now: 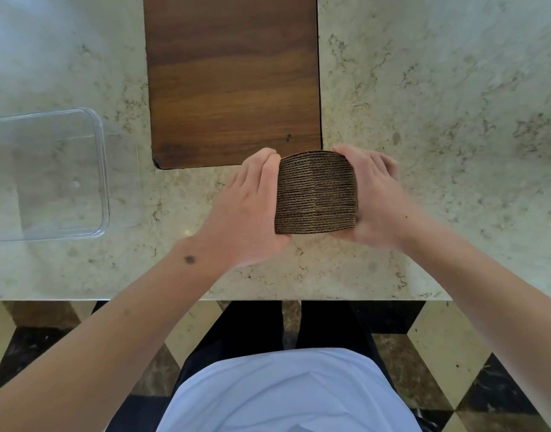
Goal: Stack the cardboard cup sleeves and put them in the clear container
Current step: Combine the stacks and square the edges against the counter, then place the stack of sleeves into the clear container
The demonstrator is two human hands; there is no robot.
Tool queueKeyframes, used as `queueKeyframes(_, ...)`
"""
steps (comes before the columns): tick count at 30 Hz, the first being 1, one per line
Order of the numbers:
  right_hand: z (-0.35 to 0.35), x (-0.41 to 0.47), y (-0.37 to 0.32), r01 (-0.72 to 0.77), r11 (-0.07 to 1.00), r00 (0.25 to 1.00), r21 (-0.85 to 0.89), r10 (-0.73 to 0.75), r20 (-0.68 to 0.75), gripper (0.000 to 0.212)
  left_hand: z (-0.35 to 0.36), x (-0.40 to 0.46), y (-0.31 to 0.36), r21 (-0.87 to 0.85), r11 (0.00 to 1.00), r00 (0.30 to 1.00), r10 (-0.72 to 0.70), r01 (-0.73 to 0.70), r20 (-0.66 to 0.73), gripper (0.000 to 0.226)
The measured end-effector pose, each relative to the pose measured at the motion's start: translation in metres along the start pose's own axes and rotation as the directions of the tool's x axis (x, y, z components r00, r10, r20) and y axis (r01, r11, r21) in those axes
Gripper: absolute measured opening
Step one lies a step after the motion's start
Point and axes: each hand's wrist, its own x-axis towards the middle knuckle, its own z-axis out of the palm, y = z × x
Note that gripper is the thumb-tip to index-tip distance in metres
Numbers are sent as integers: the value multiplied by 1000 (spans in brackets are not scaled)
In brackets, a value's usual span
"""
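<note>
A person at a marble counter [423, 88] presses a stack of corrugated cardboard cup sleeves [317, 194] between both palms, the left hand [252, 210] flat against one side and the right hand [375, 198] against the other, fingers fairly straight and closed around nothing else; the squeeze appears meant to square the edges and keep the flattened sleeves from fanning apart; the stack sits near the counter's front edge, just in front of a dark wooden board [233, 79] set into the stone, though whether it rests on the counter or is lifted slightly cannot be told; the clear container [104, 169] stands open and empty well to the left, its rim toward the camera, placed within easy reach of a sideways carry; judged from this, the stacking looks done and the transfer has not begun; the load will likely need steady inward pressure, since loose sleeves could slip out from the middle.
</note>
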Motion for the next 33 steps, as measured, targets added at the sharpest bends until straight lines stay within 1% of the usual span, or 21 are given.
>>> queueKeyframes(5,2,0,-1,0,999,1000,34,0,-22,108,-5,15,14,274,961,999,25,-35,42,113)
queueKeyframes(8,2,1,1,3,999,1000,38,-2,-30,108,1,25,25,291,955,998,49,-56,32,108)
queueKeyframes(12,2,4,1,-32,993,999,110,36,-30,109,2,37,24,322,941,995,98,-104,35,115)
queueKeyframes(14,-3,10,-2,-78,979,997,190,82,-14,109,-3,47,18,293,948,992,115,-124,49,114)
queueKeyframes(16,-13,20,-8,-99,943,995,316,92,38,109,-13,57,11,200,972,992,112,-123,61,112)
queueKeyframes(17,-20,24,-12,-104,908,994,405,85,64,110,-20,59,7,104,990,993,91,-98,70,112)
queueKeyframes(18,-29,30,-17,-108,869,994,484,79,80,111,-29,61,4,-51,998,994,53,-48,91,112)
queueKeyframes(19,-37,34,-25,-118,828,993,548,87,83,110,-38,58,1,-255,966,991,3,32,136,111)
queueKeyframes(20,-47,40,-36,-126,793,992,596,102,73,109,-50,53,-1,-457,882,984,-41,117,172,109)
queueKeyframes(21,-55,46,-48,-135,753,991,644,120,67,107,-59,46,-3,-623,763,980,-75,174,182,106)
queueKeyframes(22,-61,54,-62,-143,702,988,698,138,64,105,-67,38,-4,-748,634,980,-109,195,164,100)
queueKeyframes(23,-66,63,-78,-146,649,987,746,147,66,104,-76,29,-4,-836,514,980,-147,190,132,95)
queueKeyframes(24,-67,71,-93,-155,603,984,782,164,68,103,-81,20,-1,-897,405,976,-188,178,108,89)
queueKeyframes(25,-66,80,-112,-161,568,982,808,173,74,103,-88,8,-1,-934,319,964,-255,162,80,84)
queueKeyframes(27,-55,97,-148,-213,489,972,846,194,133,104,-101,-14,-2,-976,189,915,-403,113,28,65)
queueKeyframes(29,-40,110,-180,-331,400,942,855,197,272,107,-109,-32,-11,-991,117,877,-480,64,0,44)
queueKeyframes(31,-19,124,-220,-441,365,898,820,188,399,112,-125,-59,-33,-998,56,843,-539,41,5,39)
queueKeyframes(33,-1,133,-248,-517,360,856,776,206,475,112,-131,-81,-56,-998,10,837,-544,68,51,37)
